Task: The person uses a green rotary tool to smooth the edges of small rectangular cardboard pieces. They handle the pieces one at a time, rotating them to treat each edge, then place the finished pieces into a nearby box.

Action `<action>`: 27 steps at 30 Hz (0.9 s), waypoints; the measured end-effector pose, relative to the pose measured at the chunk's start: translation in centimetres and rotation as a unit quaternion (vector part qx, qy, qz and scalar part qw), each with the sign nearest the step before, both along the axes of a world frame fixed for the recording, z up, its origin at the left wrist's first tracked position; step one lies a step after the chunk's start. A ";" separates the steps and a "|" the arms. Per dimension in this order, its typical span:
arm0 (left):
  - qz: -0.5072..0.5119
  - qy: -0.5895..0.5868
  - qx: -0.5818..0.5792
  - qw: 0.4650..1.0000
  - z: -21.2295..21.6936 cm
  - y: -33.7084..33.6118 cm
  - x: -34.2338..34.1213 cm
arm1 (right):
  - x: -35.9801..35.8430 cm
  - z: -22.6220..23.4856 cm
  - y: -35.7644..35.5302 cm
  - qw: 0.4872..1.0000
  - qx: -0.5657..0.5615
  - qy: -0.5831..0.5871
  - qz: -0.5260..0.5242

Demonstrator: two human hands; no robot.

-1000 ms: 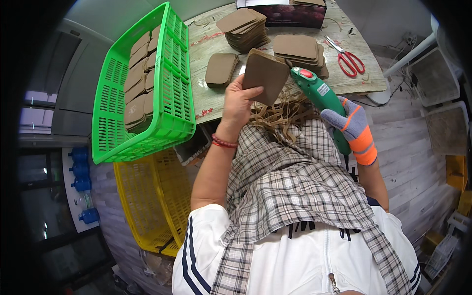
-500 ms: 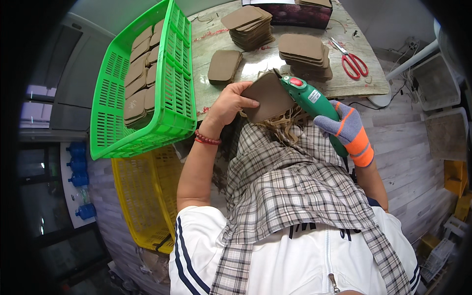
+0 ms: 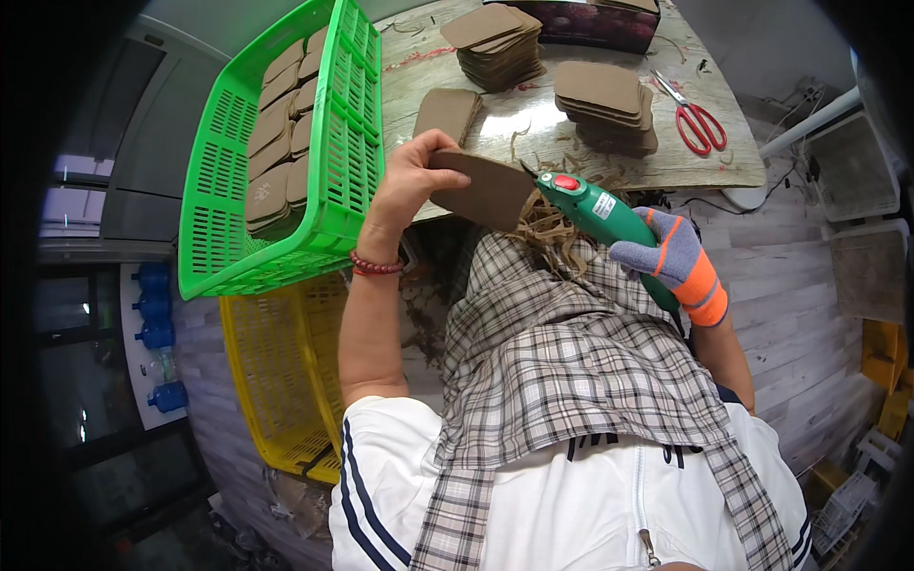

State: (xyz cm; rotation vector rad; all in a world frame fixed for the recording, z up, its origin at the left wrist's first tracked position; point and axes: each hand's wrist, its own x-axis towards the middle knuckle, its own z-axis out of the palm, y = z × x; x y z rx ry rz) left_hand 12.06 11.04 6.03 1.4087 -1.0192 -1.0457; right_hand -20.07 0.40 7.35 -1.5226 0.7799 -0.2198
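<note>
A brown rounded-corner sheet [image 3: 484, 193], perhaps leather or card, hangs tilted over my lap at the table's near edge. My bare left hand [image 3: 411, 181] pinches its left end, thumb on top. My right hand [image 3: 671, 257], in a grey and orange glove, is wrapped round a green electric cutter [image 3: 600, 211] with a red button. The cutter's dark tip is right at the sheet's right edge; whether they touch, I cannot tell. Curled brown trimmings [image 3: 552, 238] lie on my checked apron [image 3: 562, 381] below the tip.
Stacks of similar sheets [image 3: 605, 95] stand on the table [image 3: 700, 171], near red-handled scissors [image 3: 700, 124] and a dark box [image 3: 600, 30]. To the left, a green crate [image 3: 328, 224] holds more sheets; a yellow crate [image 3: 262, 381] is below it. A cord runs at right.
My left hand has carried the sheet leftward, turning it flatter and drawing it back along the cutter's tip. The cutter stays in my right hand. The view has shifted slightly.
</note>
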 end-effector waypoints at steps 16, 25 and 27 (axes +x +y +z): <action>-0.028 0.079 0.008 0.996 -1.2 -0.6 -3.1 | 0.2 -0.4 0.8 0.999 -0.035 0.006 0.000; -0.119 0.057 0.036 0.991 -0.9 -2.3 -5.5 | 0.5 0.1 1.0 1.000 -0.009 -0.022 -0.014; -0.097 0.030 0.044 0.994 -0.7 -2.8 -5.7 | 0.4 0.4 1.2 0.999 -0.006 -0.032 -0.026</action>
